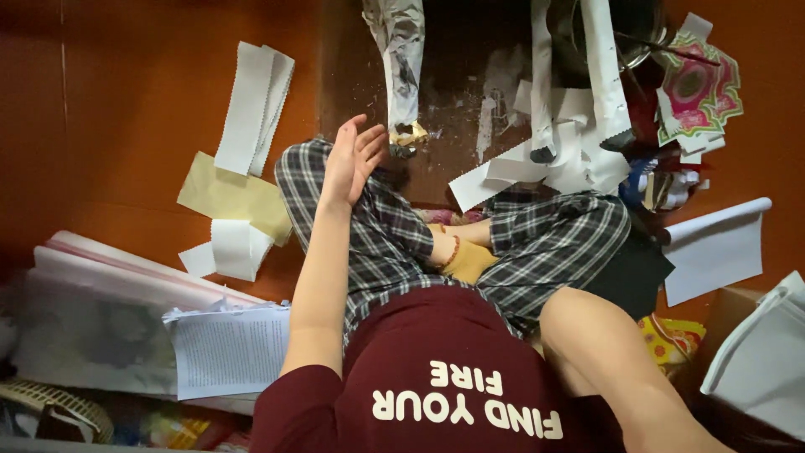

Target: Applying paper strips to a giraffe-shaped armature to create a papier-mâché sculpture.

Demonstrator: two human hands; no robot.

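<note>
I sit cross-legged in checked trousers (377, 235) and a dark red shirt. My left hand (352, 159) is lifted over my left knee, palm open, fingers apart, holding nothing. Just beyond its fingertips a crumpled silver-white paper strip (401, 59) lies on a dark wooden board (453, 101), with a small gold scrap (411, 132) at its lower end. My right arm (612, 369) runs off the bottom right edge, so that hand is hidden.
White zigzag-edged paper strips (251, 105) and a tan sheet (231, 197) lie left on the orange floor. More white strips (570, 143), a metal pot (620, 33) and a pink-green paper ornament (700, 88) lie right. Printed pages (226, 348) sit beside me; a white bag (763, 352) stands bottom right.
</note>
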